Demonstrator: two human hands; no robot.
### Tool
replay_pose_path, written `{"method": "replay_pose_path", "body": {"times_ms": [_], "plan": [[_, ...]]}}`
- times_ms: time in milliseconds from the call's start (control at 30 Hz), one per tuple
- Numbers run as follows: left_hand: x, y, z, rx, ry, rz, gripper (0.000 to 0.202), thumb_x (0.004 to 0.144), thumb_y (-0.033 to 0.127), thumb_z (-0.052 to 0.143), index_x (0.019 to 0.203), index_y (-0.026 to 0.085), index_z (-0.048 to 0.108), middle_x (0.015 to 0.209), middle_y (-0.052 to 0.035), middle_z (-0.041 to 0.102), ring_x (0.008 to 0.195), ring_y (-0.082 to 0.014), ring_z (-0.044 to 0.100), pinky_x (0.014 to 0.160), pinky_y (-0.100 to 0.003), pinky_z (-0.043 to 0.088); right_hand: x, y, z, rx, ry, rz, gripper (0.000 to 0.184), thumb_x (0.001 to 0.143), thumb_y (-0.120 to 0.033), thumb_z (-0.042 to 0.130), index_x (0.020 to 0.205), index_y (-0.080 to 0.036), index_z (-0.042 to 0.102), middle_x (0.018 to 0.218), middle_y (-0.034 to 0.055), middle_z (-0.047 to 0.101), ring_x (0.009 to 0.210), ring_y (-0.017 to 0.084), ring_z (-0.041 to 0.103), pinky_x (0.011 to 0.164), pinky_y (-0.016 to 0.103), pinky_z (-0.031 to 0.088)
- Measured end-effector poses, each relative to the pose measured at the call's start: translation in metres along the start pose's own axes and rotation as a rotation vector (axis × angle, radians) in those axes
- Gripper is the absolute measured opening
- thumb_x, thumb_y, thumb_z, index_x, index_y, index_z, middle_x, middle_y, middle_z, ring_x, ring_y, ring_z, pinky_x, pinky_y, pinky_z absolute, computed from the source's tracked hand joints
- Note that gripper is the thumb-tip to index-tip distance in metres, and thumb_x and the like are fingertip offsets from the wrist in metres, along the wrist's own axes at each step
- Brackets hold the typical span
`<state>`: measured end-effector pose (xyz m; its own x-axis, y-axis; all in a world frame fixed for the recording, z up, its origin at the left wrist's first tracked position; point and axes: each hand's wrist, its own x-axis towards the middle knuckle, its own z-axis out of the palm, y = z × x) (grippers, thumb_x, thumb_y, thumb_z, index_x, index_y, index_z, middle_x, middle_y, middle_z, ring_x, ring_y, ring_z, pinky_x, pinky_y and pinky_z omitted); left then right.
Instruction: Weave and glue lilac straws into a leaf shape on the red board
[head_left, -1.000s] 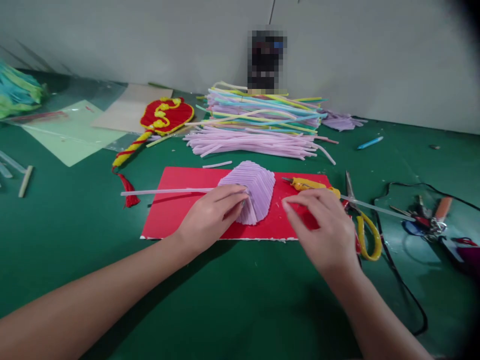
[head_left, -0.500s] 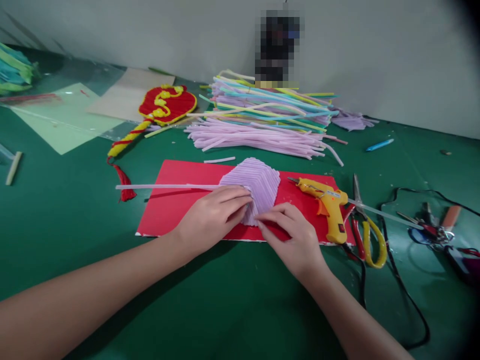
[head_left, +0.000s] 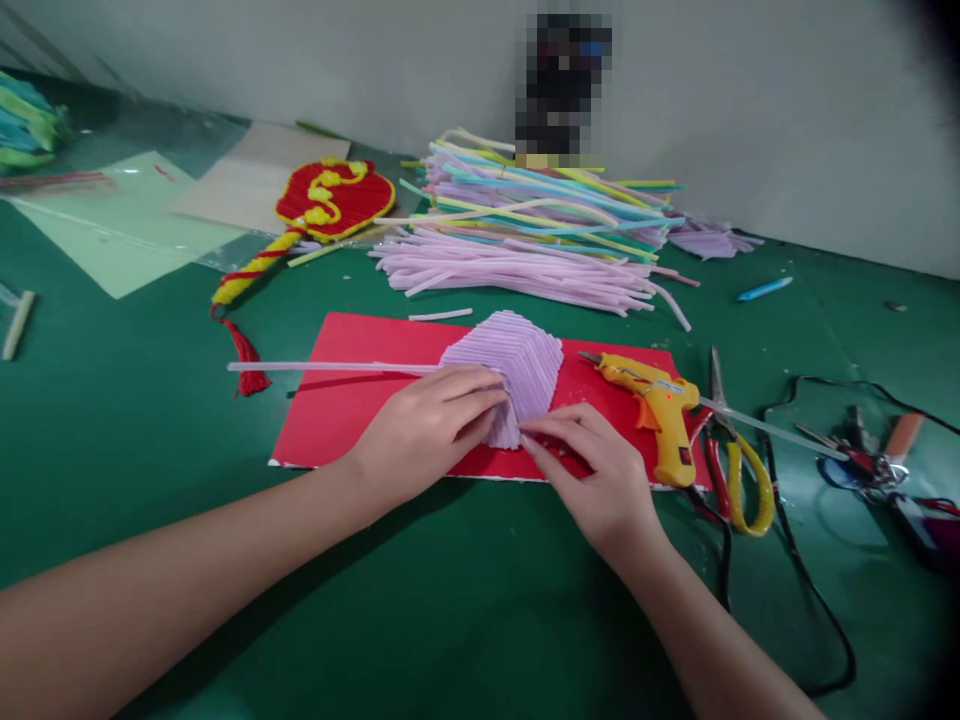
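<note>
Thumb and forefinger of the right hand (head_left: 596,465) drawn together at the lower edge of a ribbed lilac panel (head_left: 521,355); apparently pinching that edge, though too small to tell what lies between the tips. Fingers of the left hand (head_left: 424,430) bunched close, tips over the panel's lower left and partly hidden — cannot tell whether pinching or only pressing. Out from beneath, leftward, a long lilac strip (head_left: 330,367) with its shadow on the red board (head_left: 322,425). Panel near mid-board, between the hands.

Likeliest trouble: a skewed or gapped row, from uneven pressure between left and right. Also possible — a pulled-away strip, from a sleeve or wrist snagging the long free end.

Just right of the panel, a yellow glue gun (head_left: 667,400), nozzle toward the work, small orange light on its side. Possible burn or stray glue from a careless outward swing. Its glue stick (head_left: 772,428) out over the scissors (head_left: 717,385) toward the keys (head_left: 862,460); easily knocked, perhaps turning the gun. Black cord (head_left: 725,560) close by the right forearm: catch risk.

Farther off on the green tabletop (head_left: 420,610): bundled lilac strips (head_left: 517,272), mixed-colour strips behind, a red-and-yellow fan (head_left: 364,205) at left.
</note>
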<state>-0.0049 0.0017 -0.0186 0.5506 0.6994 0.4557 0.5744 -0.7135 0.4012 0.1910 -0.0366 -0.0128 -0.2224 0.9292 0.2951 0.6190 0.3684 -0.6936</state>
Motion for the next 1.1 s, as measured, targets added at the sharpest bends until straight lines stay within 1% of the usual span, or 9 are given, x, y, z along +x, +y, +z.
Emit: {"method": "replay_pose_path", "body": {"times_ms": [67, 200, 367, 500, 700, 933, 1100], "plan": [[0.0001, -0.0006, -0.0003, 0.015, -0.014, 0.02, 0.02, 0.091, 0.018, 0.05, 0.104, 0.013, 0.065, 0.113, -0.0092, 0.067, 0.109, -0.0207, 0.061, 0.096, -0.036, 0.051, -0.0003, 0.0006, 0.0005, 0.0, 0.0, -0.004, 0.016, 0.084, -0.016, 0.06, 0.095, -0.023, 0.069, 0.088, 0.0046, 0.064, 0.083, 0.016, 0.062, 0.075, 0.03, 0.053], [-0.0001, -0.0017, 0.0006, 0.022, -0.003, 0.039, 0.02, 0.091, 0.018, 0.05, 0.103, 0.013, 0.065, 0.112, -0.0089, 0.068, 0.107, -0.0211, 0.061, 0.095, -0.038, 0.052, -0.0009, 0.0021, 0.0015, -0.009, 0.011, -0.032, 0.014, 0.084, -0.015, 0.061, 0.091, -0.022, 0.07, 0.087, 0.005, 0.064, 0.082, 0.016, 0.062, 0.075, 0.03, 0.053], [0.0003, -0.002, 0.0017, 0.008, -0.028, 0.019, 0.02, 0.091, 0.018, 0.05, 0.104, 0.018, 0.066, 0.113, -0.0068, 0.067, 0.109, -0.0205, 0.061, 0.096, -0.039, 0.051, -0.0006, 0.0025, 0.0012, -0.009, 0.0, -0.029, 0.014, 0.085, -0.015, 0.058, 0.09, -0.023, 0.069, 0.087, 0.0049, 0.064, 0.082, 0.017, 0.062, 0.074, 0.032, 0.054], [0.0003, -0.002, 0.0021, 0.003, -0.04, 0.02, 0.02, 0.091, 0.019, 0.05, 0.105, 0.016, 0.065, 0.113, -0.0076, 0.067, 0.109, -0.0207, 0.061, 0.097, -0.038, 0.05, -0.0007, 0.0027, 0.0012, -0.007, 0.004, -0.04, 0.014, 0.085, -0.015, 0.057, 0.091, -0.022, 0.069, 0.087, 0.0058, 0.064, 0.083, 0.017, 0.062, 0.075, 0.033, 0.054], [-0.0003, -0.0021, 0.0026, -0.001, -0.048, 0.004, 0.021, 0.091, 0.018, 0.05, 0.105, 0.017, 0.065, 0.114, -0.0073, 0.067, 0.11, -0.0205, 0.06, 0.096, -0.038, 0.05, -0.0015, 0.003, 0.0004, -0.015, 0.018, -0.034, 0.016, 0.086, -0.016, 0.056, 0.09, -0.023, 0.069, 0.088, 0.0056, 0.063, 0.084, 0.018, 0.062, 0.075, 0.034, 0.054], [0.0001, -0.0021, 0.0029, -0.003, -0.045, 0.015, 0.019, 0.09, 0.017, 0.051, 0.103, 0.016, 0.065, 0.112, -0.0073, 0.068, 0.109, -0.0204, 0.06, 0.097, -0.038, 0.05, -0.0026, 0.0044, -0.0013, 0.011, -0.015, -0.061, 0.014, 0.085, -0.016, 0.057, 0.091, -0.02, 0.068, 0.088, 0.0067, 0.062, 0.087, 0.018, 0.061, 0.077, 0.033, 0.053], [-0.0004, -0.0026, 0.0031, -0.011, -0.054, -0.004, 0.02, 0.09, 0.017, 0.051, 0.103, 0.017, 0.065, 0.114, -0.0071, 0.067, 0.111, -0.0204, 0.06, 0.098, -0.038, 0.05, -0.0031, 0.0067, -0.0001, 0.006, -0.016, -0.074, 0.015, 0.086, -0.017, 0.056, 0.092, -0.022, 0.069, 0.089, 0.0062, 0.063, 0.086, 0.018, 0.061, 0.077, 0.035, 0.054]]}}
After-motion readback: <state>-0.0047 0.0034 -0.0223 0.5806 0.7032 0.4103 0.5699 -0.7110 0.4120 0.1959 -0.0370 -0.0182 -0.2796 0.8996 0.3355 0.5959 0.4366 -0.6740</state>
